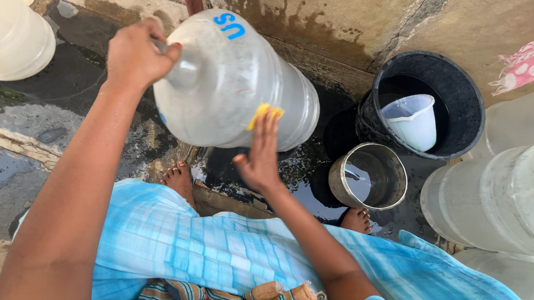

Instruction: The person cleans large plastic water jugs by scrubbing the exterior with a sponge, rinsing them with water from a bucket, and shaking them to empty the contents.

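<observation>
My left hand [137,52] grips the neck of a large clear plastic water jug [222,72], held tilted on its side above the wet floor. My right hand [259,151] presses a small yellow sponge [263,113] against the jug's side with its fingertips. The jug has blue letters near its shoulder. My bare feet [179,178] stand on wet concrete below, and a light blue cloth covers my lap.
A black bucket [465,95] at the right holds a white plastic jug. A small metal pot [339,186] with water stands near my right foot. More clear jugs [508,192] crowd the right edge; another jug [6,31] lies top left. A stained wall runs behind.
</observation>
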